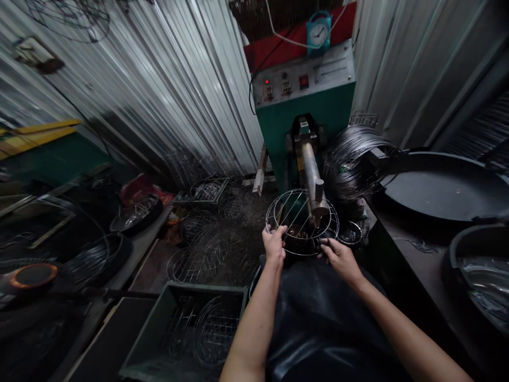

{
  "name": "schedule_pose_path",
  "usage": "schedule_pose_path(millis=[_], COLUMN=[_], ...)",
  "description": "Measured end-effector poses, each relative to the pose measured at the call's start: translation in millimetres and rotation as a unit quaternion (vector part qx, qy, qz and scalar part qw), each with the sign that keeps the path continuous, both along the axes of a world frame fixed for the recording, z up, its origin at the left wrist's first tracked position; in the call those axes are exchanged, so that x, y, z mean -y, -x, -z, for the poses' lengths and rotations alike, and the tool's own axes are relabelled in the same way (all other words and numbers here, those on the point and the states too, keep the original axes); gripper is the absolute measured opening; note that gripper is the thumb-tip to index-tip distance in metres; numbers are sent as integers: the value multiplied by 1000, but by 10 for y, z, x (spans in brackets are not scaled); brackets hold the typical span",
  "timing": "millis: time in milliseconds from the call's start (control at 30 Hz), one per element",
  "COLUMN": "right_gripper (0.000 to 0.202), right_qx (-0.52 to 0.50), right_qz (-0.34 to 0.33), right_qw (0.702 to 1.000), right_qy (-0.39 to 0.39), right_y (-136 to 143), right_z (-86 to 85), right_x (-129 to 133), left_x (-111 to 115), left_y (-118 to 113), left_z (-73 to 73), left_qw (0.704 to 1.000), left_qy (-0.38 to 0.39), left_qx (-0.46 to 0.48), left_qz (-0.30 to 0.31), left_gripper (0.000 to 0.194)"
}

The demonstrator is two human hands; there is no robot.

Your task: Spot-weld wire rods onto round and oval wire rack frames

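My left hand is closed on the near left rim of a round wire rack, which has double rings and parallel cross wires. At the near right of the same rack, my right hand pinches the rim between thumb and fingers; whether a small part is also in that pinch I cannot make out. The rack lies roughly level under the metal arm of a green spot welder. The arm's pointed electrode tip comes down over the rack's right side; contact is unclear.
Right of the welder hang coiled wires, beside a wide black pan and a deep tub. A green crate with wire racks stands at my lower left. More wire pieces litter the floor. A blue clock tops the welder.
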State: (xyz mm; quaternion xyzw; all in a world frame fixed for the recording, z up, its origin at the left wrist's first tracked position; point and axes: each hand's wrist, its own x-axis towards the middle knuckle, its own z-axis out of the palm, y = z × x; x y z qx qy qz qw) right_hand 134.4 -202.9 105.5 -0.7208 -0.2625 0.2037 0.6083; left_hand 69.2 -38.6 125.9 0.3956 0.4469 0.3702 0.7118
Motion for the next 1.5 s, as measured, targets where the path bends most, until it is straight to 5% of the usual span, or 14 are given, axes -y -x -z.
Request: schedule_pose_path(millis=[933, 1133, 1267, 1367, 1500], right_gripper=[23, 25, 39, 46, 50], right_qx=[26, -31, -85, -110, -133], right_qz=[5, -6, 50, 111, 94], right_qw=[1000, 999, 993, 986, 986], right_qy=[-7, -21, -58, -51, 29], right_y=[-250, -265, -230, -194, -128], right_z=[-74, -95, -32, 182, 530], right_x=[-117, -135, 99, 452, 888], left_x=[-116, -112, -147, -163, -115], left_y=[-195, -156, -116, -119, -160], left_z=[50, 74, 46, 35, 53], left_qw=[998, 998, 996, 996, 997], left_qy=[41, 47, 61, 62, 63], left_qx=[-35, -46, -65, -56, -48], left_qz=[-14, -9, 32, 33, 10], left_gripper=[47, 45, 44, 44, 41])
